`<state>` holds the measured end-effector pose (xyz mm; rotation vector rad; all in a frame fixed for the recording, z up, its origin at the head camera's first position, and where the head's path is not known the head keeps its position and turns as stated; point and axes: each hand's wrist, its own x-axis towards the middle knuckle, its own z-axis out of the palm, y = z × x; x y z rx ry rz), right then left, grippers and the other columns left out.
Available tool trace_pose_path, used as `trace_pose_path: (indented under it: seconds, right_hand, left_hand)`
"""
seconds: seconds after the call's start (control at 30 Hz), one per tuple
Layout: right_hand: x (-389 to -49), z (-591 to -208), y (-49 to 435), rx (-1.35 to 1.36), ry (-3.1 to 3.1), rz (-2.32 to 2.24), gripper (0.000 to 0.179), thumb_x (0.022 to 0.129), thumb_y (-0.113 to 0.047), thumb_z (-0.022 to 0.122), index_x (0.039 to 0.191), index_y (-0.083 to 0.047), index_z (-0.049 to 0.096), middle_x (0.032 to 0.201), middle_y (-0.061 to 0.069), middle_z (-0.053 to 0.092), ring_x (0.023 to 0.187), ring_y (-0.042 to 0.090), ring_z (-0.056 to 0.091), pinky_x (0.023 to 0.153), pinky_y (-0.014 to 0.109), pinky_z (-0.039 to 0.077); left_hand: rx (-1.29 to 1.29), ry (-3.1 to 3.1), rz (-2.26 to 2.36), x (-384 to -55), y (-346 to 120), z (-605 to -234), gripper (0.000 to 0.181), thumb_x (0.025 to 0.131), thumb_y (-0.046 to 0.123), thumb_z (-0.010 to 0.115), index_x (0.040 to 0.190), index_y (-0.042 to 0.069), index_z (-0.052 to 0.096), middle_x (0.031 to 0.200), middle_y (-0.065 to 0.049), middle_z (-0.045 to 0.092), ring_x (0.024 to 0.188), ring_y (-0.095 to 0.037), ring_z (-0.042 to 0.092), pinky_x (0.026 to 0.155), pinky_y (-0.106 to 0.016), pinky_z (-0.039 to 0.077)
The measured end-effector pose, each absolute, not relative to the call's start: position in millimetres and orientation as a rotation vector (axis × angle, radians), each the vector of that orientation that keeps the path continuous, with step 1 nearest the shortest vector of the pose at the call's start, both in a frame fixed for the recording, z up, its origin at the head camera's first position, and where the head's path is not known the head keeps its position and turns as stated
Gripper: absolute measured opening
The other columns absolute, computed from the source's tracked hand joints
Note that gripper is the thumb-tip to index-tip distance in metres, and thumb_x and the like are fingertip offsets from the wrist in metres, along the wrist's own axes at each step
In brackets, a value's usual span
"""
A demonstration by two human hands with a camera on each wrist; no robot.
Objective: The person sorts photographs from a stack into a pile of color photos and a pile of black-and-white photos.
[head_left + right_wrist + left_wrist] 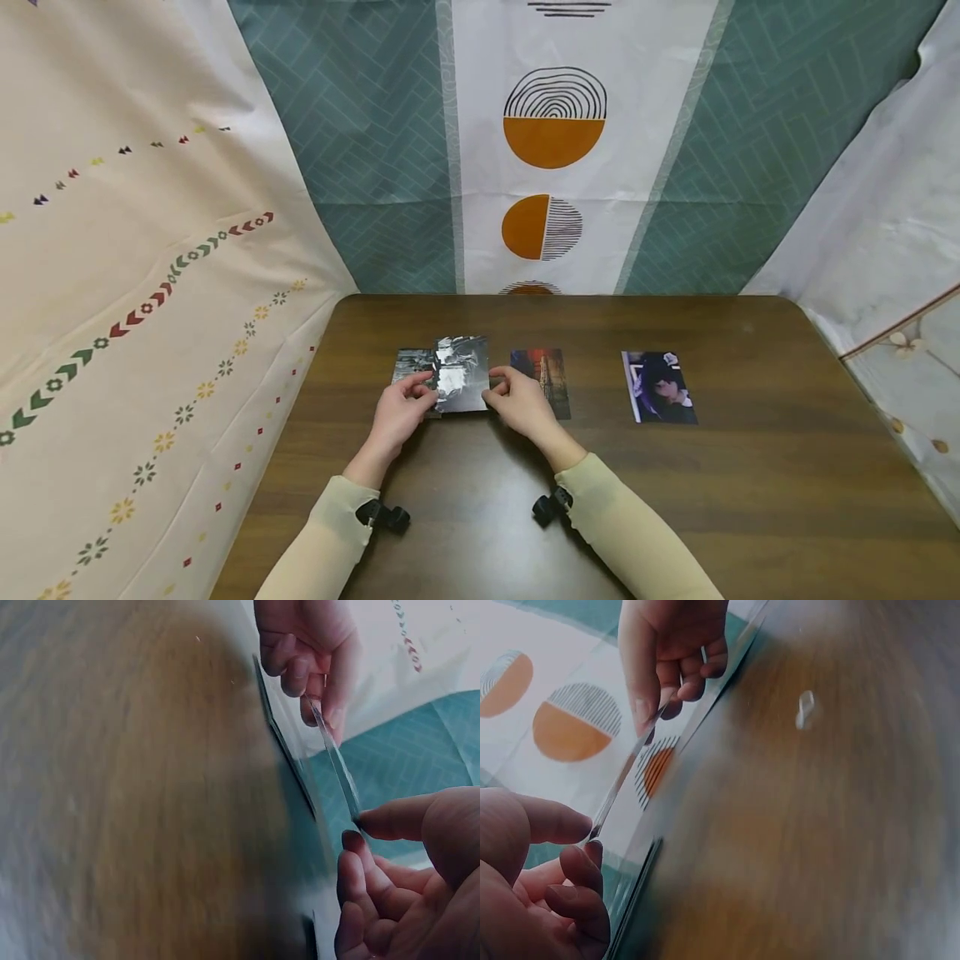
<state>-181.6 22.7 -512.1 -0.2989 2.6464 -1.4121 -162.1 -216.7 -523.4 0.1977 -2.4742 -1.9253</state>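
Observation:
Held between my two hands is a glossy grey photo print (461,375), its surface bright with reflections. My left hand (401,408) pinches its left edge between thumb and fingers, and my right hand (522,406) pinches the right edge. Both wrist views show the print nearly edge-on, raised off the table. A dark grey photo (411,362) lies to the left, partly covered by the held print and the left hand. Close behind the right hand lies a reddish-orange photo (551,371), its lower left part hidden by that hand.
Farther right on the brown wooden table (525,550) lies a purple and dark photo (660,390) of a dark-haired figure. A patterned green and white curtain (390,150) hangs behind the table's far edge. Pale cloths hang on both sides.

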Motion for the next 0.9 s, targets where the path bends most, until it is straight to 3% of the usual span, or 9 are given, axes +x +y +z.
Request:
trace_pose_path:
  seconds: [0.43,0.9]
  right_hand:
    - [-179.8,-516.7,-19.5,-0.327,2.657,-1.364,0.043,0.1,-0.026,0.075,0.139,-0.01,0.068,0.088,-0.01,0.073,0.075,0.008,0.066,0.079,0.04,0.056]
    - [-180.4,-522.0,-50.3,-0.312,2.712,-1.318,0.048,0.098,-0.027,0.076,0.141,-0.007,0.068,0.087,-0.01,0.074,0.082,0.01,0.07,0.082,0.04,0.057]
  left_hand:
    - [0.236,-2.589,-1.661,-154.8,-252.9,-525.0,0.041,0.094,0.01,0.078,0.134,0.0,0.072,0.094,-0.007,0.068,0.061,-0.01,0.049,0.063,-0.025,0.041]
    - [0.266,-2.688,-1.417,-162.7,-270.4,-517.0,0.041,0.096,0.016,0.076,0.134,0.0,0.072,0.098,-0.011,0.066,0.066,-0.016,0.052,0.06,-0.028,0.041]
